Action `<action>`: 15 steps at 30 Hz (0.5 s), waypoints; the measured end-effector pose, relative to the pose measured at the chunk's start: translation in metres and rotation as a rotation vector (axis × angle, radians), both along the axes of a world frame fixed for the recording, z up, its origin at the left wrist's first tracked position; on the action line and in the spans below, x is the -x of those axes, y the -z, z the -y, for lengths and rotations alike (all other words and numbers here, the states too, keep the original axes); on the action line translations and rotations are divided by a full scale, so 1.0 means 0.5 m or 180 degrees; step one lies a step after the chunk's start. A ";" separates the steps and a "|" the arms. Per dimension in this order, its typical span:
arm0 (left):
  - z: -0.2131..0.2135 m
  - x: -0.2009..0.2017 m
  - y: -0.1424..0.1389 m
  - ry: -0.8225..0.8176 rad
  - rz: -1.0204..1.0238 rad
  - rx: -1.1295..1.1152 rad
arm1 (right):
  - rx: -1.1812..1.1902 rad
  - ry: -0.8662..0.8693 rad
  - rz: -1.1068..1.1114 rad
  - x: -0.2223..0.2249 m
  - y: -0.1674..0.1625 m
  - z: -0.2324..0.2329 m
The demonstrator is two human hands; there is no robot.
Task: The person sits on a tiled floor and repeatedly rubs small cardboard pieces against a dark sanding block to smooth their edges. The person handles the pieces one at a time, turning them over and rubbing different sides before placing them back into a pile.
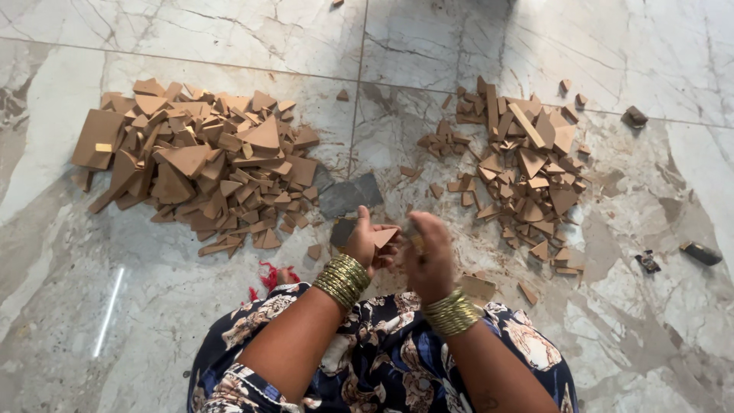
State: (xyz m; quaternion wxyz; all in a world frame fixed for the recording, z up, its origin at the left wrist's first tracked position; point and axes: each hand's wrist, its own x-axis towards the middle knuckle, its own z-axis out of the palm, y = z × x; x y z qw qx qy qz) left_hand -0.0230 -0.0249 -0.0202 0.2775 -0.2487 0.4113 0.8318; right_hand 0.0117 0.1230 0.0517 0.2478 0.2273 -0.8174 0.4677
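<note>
Nearest the camera: lap in dark floral fabric point(382, 367), both forearms reaching forward, stack of gold bangles point(342, 281) on the left wrist, matching stack on the right.

Left hand point(363, 243): fingers closed on a small tan triangular board piece point(384, 235), held just above the floor, in front of the knees. Right hand point(430, 256): back of hand to camera, motion-blurred, fingers curled, right up against the left hand and the piece. Can't tell whether it grips anything.

Under and just beyond the hands: dark grey flat sheet point(350, 194) on the floor, smaller dark scrap beside the left hand. Red thread tuft point(269, 277) by the left knee. One tan offcut point(478, 287) on the floor just right of the right wrist.

Further out, left: big heap of tan board offcuts point(199, 164), mostly triangles and strips, one larger panel at its left edge. Further out, right: second heap of tan offcuts point(520, 164), looser, scattered chips around it. The two heaps sit well apart, with the grey sheet between them.

Far right: small dark objects point(701, 253) lying on the floor, another dark lump point(634, 116) past the right heap. Too small to identify.

Everything rests on glossy grey-white marble floor point(229, 38), tile joints visible.
</note>
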 end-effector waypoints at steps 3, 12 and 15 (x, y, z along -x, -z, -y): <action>-0.004 -0.001 0.011 -0.0361 0.0222 -0.0260 | -0.1750 -0.0319 -0.0039 -0.025 0.040 0.029; -0.005 -0.005 0.009 -0.0058 -0.0016 0.0584 | -0.1383 0.0496 0.1596 0.047 0.036 -0.022; -0.005 -0.014 -0.005 -0.0060 -0.1218 0.1795 | -0.0739 -0.0044 0.1084 0.014 0.019 -0.009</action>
